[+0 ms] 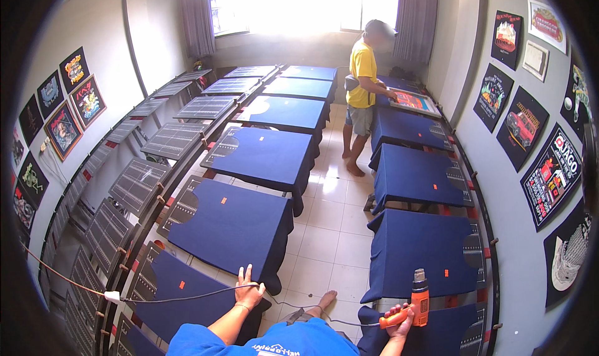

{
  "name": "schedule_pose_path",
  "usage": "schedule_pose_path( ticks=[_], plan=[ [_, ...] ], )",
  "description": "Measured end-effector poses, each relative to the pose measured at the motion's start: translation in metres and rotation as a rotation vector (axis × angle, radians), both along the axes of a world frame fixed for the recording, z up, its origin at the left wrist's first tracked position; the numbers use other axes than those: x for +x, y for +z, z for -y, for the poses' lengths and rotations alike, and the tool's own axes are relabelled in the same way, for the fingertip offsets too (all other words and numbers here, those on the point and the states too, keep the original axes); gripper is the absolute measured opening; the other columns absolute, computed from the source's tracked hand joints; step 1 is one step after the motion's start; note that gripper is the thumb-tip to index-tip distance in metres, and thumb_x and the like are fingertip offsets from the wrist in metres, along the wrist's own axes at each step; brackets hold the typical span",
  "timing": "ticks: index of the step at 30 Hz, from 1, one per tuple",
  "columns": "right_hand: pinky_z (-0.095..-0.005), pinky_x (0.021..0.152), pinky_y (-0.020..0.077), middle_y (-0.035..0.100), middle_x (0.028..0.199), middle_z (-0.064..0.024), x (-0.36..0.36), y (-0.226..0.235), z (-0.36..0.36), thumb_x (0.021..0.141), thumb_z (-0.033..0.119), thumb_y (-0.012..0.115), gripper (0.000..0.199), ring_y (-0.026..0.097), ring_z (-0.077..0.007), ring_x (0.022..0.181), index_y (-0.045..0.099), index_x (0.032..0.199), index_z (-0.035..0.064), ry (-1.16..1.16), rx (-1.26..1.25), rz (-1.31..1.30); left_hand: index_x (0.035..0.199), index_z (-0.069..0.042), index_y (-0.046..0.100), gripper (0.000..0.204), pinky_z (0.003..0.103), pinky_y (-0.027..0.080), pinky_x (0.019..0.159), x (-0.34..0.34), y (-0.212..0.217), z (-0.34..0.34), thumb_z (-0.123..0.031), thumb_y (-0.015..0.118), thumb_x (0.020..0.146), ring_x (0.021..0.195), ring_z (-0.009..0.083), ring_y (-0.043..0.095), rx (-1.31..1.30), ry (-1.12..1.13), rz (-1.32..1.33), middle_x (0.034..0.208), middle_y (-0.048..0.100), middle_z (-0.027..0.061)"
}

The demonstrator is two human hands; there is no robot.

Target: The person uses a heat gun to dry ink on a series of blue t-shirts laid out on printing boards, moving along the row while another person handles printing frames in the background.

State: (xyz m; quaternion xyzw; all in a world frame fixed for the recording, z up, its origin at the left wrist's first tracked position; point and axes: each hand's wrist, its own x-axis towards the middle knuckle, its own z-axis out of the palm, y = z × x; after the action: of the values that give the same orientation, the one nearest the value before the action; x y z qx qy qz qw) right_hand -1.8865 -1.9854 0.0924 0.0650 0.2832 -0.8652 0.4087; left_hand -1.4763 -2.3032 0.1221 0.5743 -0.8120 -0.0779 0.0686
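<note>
My right hand (400,321) grips the orange handle of a heat gun (420,303). Its metal nozzle points away from me, above the navy shirts of the right row. On the other side my left hand (247,290) has hold of the black power cord (198,295), some of its fingers stretched out. That hand is by the near corner of a navy shirt (228,222) spread over a flat board. The cord runs left to a white connector (113,297) and trails past my leg to the heat gun.
Navy shirts on boards line both sides of a tiled aisle (320,243). Bare tilted boards (133,184) fill the far left. A person in a yellow shirt (362,66) stands up the aisle, hands at a printing screen (412,101). Posters (523,128) hang on the walls.
</note>
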Motion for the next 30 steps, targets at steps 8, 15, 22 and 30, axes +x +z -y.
schedule_pose_path(
  ticks=[8,15,22,30],
  plan=[
    [-0.0430,0.072,0.0543,0.058,0.089,0.0006,0.000,0.001,0.001,0.078,0.039,0.073,0.034,0.060,-0.0178,0.081,0.057,0.102,0.0212,0.011,-0.019,0.004,0.072,-0.009,0.075,0.034,0.046,0.043,0.096,0.003,-0.003,0.000,-0.039,0.060,0.078,0.140,0.0368,0.024,-0.004,0.006,-0.002,0.155,0.027,0.0093],
    [-0.0430,0.072,0.0535,0.059,0.087,0.0003,0.000,0.002,0.000,0.078,0.039,0.073,0.033,0.060,-0.0183,0.081,0.057,0.101,0.0215,0.016,-0.025,-0.001,0.074,-0.009,0.075,0.035,0.046,0.042,0.097,0.000,-0.001,0.000,-0.039,0.059,0.079,0.141,0.0360,0.022,0.020,0.014,-0.012,0.156,0.026,0.0089],
    [-0.0410,0.069,0.0533,0.058,0.085,0.0002,0.004,0.011,0.004,0.079,0.037,0.073,0.032,0.060,-0.0176,0.079,0.057,0.101,0.0205,0.015,-0.032,0.017,0.073,-0.008,0.075,0.035,0.046,0.042,0.097,0.001,0.002,-0.001,-0.039,0.059,0.079,0.141,0.0364,0.023,0.024,0.016,0.000,0.156,0.026,0.0091],
    [-0.0423,0.069,0.0534,0.059,0.085,-0.0003,0.002,0.006,0.003,0.079,0.037,0.074,0.031,0.061,-0.0184,0.079,0.058,0.101,0.0210,0.017,-0.012,-0.007,0.072,-0.008,0.075,0.034,0.047,0.042,0.097,0.001,0.000,-0.001,-0.038,0.060,0.079,0.141,0.0364,0.023,0.006,0.017,-0.021,0.155,0.026,0.0090]
  ],
)
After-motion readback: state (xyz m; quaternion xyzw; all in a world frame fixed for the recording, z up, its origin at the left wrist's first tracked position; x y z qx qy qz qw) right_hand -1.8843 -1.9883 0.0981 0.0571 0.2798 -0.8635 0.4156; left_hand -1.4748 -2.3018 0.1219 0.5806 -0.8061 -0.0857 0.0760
